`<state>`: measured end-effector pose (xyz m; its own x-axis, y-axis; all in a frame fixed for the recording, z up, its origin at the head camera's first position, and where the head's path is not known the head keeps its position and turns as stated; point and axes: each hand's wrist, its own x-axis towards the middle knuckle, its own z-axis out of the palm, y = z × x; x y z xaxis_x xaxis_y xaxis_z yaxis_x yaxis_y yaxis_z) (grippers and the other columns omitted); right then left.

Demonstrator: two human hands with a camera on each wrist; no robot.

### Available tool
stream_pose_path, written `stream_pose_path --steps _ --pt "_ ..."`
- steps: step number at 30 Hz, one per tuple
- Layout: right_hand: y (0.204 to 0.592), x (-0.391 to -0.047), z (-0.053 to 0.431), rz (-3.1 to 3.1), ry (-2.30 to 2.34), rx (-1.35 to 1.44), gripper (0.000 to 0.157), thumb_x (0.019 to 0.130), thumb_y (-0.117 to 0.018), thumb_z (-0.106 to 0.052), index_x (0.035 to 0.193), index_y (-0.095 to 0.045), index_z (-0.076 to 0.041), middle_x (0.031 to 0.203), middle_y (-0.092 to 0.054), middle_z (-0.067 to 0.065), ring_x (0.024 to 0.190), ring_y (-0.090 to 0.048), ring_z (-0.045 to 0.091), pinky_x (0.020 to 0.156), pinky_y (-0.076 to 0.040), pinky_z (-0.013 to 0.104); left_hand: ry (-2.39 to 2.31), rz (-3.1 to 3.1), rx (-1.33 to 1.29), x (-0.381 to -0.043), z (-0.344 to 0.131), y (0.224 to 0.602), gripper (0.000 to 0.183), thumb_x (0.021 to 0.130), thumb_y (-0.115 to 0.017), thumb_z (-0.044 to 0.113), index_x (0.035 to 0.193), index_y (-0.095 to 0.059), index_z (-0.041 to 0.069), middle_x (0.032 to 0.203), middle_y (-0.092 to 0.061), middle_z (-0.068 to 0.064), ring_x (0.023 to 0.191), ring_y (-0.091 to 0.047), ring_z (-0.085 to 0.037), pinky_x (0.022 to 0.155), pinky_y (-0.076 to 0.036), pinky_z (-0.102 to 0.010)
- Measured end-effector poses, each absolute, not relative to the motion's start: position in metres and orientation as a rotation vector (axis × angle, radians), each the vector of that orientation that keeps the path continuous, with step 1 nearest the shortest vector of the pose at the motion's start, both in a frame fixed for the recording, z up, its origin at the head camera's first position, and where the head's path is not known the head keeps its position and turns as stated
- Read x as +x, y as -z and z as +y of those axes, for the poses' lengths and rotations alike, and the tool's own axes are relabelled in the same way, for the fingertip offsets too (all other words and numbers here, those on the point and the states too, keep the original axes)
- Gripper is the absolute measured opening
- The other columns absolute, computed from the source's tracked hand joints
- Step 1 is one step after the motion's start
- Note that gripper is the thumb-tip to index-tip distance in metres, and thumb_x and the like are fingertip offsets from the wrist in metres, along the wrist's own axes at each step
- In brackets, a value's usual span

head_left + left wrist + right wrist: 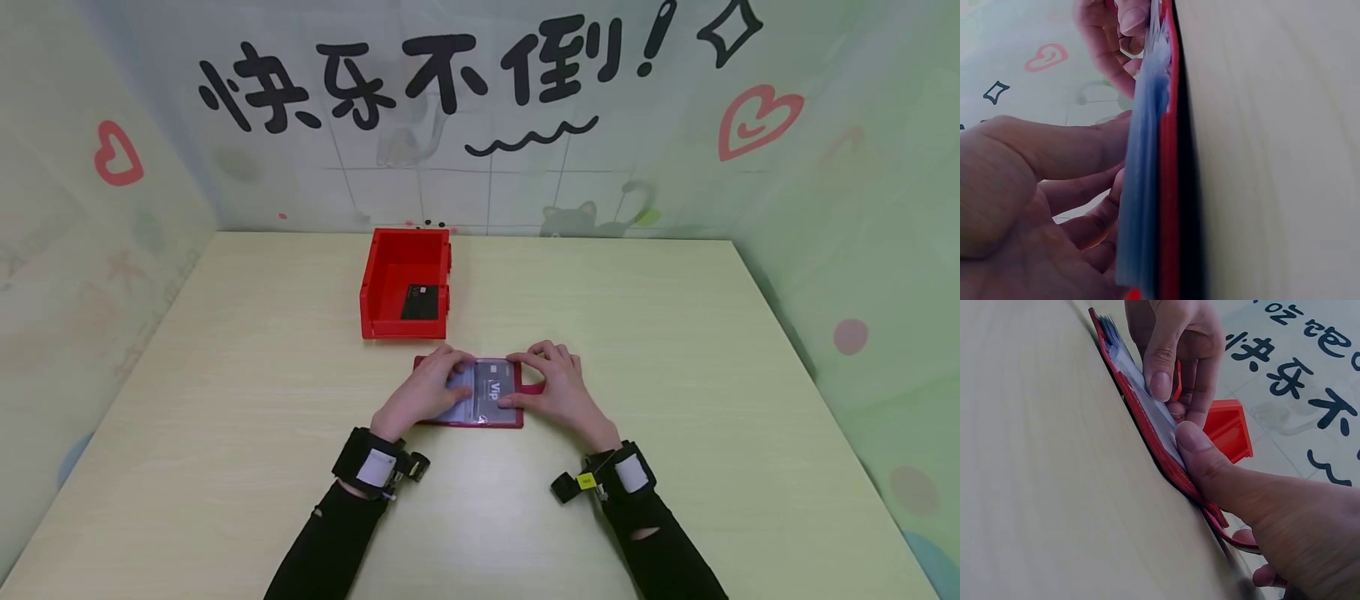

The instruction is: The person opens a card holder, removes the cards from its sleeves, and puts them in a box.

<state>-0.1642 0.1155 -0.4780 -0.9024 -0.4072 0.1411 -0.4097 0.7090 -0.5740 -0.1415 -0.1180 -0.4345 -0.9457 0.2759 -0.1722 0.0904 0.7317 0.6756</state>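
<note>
A red card holder (468, 426) lies open on the table, with clear plastic sleeves (1138, 206) inside. On its right half is a grey card marked "Vip" (491, 390). My left hand (429, 390) bends over the left half, its thumb and fingers holding the sleeves near the fold. My right hand (558, 387) is at the right edge; its thumb (1194, 440) rests on the grey card and its forefinger reaches the top edge, pinching there. A red strap (532, 388) sticks out beneath the right hand.
Behind the card holder stands a red open bin (405, 329) with a black card (420, 302) inside. A printed cloth backdrop (487, 192) with large lettering borders the table (675, 375) at the back and sides.
</note>
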Motion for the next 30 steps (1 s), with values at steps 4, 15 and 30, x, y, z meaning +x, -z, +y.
stream_pose_path --steps 4,15,30 --pt "0.4792 -0.1639 0.1148 -2.904 -0.953 0.685 0.066 0.071 -0.089 -0.044 0.129 -0.067 -0.023 0.122 -0.055 0.010 0.120 -0.045 0.032 0.104 -0.032 0.051 -1.053 2.655 0.278 -0.1429 -0.1182 0.4375 0.046 0.090 -0.074 0.011 0.134 -0.060 0.008 0.115 -0.057 -0.008 0.108 -0.053 -0.020 0.099 -0.053 -0.039" --pt "0.4795 -0.1635 0.1109 -2.907 -0.942 0.642 0.063 0.072 -0.089 -0.043 0.127 -0.067 -0.022 0.120 -0.055 0.011 0.118 -0.045 0.033 0.101 -0.032 0.051 -1.171 2.597 0.286 -0.1450 -0.1211 0.4417 0.045 0.091 -0.072 0.011 0.134 -0.057 0.006 0.116 -0.057 -0.011 0.109 -0.052 -0.025 0.100 -0.049 -0.043" --pt "0.4778 -0.1612 0.1090 -2.914 -0.919 0.651 0.066 0.074 -0.087 -0.047 0.131 -0.065 -0.022 0.122 -0.054 0.012 0.117 -0.044 0.033 0.100 -0.032 0.051 -1.322 2.543 0.175 -0.1451 -0.1184 0.4411 0.044 0.092 -0.072 0.016 0.133 -0.058 0.006 0.106 -0.075 -0.009 0.107 -0.063 -0.025 0.104 -0.048 -0.047"
